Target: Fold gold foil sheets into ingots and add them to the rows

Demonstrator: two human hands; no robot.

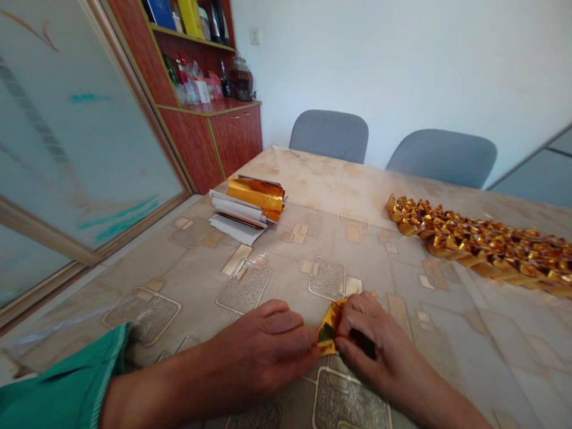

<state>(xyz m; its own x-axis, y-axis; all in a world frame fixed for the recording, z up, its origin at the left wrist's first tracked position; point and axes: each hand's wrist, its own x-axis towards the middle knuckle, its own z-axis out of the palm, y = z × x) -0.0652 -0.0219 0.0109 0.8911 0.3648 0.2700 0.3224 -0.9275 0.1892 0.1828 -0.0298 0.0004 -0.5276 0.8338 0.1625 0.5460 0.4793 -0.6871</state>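
Over the near middle of the worktop [286, 280], the left hand [277, 339] and right hand [373, 333], both nearly closed, pinch a seemingly part-folded gold foil piece [328, 342], while shaped gold pieces [478, 238] look done at right and foil sheets [254, 199] await at far left.

Gold foil piece [329, 326] — folded, partly covered

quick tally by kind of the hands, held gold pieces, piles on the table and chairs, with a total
hands: 2
gold piece: 1
piles: 2
chairs: 2
total: 7
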